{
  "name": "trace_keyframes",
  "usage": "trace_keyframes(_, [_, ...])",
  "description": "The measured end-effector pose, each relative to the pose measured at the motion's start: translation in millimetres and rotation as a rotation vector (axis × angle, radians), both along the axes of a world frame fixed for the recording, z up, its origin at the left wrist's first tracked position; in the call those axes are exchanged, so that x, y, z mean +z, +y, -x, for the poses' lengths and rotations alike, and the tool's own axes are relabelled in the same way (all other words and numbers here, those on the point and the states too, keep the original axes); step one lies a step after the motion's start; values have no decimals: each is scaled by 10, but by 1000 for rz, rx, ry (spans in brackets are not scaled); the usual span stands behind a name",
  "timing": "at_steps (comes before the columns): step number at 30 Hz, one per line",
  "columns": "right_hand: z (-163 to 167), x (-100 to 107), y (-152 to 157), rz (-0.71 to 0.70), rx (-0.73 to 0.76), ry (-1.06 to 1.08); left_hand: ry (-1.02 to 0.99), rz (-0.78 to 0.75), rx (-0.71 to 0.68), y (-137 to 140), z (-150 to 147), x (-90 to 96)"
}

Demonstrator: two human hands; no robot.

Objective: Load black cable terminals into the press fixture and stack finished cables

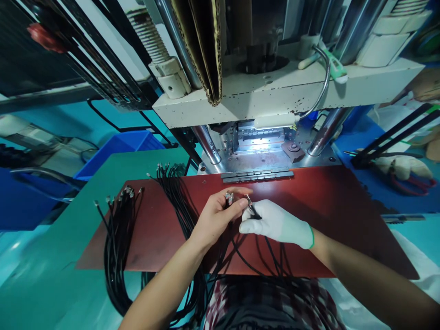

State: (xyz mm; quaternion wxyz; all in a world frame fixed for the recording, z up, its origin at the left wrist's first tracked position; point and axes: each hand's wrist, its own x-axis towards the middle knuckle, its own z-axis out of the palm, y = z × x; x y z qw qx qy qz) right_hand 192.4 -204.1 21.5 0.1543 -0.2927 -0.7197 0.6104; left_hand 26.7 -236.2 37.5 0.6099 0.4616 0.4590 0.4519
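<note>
Black cables with small metal connector ends (229,197) are pinched in my bare left hand (220,211), over the middle of the red-brown board. My right hand (271,222), in a white glove with a green cuff, is closed round the end of a black cable (254,213). Its metal tip stands up close to my left fingertips. From both hands the cables hang down over the board's front edge toward my lap. To the left lie one bundle of black cables (175,197) and, farther left, another bundle (117,238), their metal ends pointing away from me.
Behind the red-brown board (323,197) stands a press (240,107) with a lit metal bed (259,140). A dark slotted metal strip (257,176) lies along the board's back edge. Blue bins (113,151) are at left; pliers with red handles (412,183) lie at right.
</note>
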Motion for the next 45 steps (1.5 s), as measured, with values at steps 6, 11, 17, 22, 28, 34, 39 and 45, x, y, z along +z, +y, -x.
trace_keyframes(6, [10,18,-6,35,-100,-6,1,-8,162,24,-12,-31])
trace_keyframes(11, [5,45,-5,30,-123,126,-57,-13,166,8,68,-52])
trace_keyframes(17, [5,-7,-6,115,-75,232,-105,4,92,-25,109,-36])
trace_keyframes(22, [-5,-27,-5,174,-52,281,-161,35,100,-21,98,-80])
trace_keyframes(28, [27,8,7,231,-84,202,-145,39,119,-11,77,-86])
trace_keyframes(34, [60,41,6,384,-152,160,-159,63,154,-4,107,-39])
trace_keyframes(39, [57,49,7,390,-208,108,-133,62,132,-39,141,-54])
trace_keyframes(45, [57,46,-1,325,-276,102,97,-25,134,-65,118,-103])
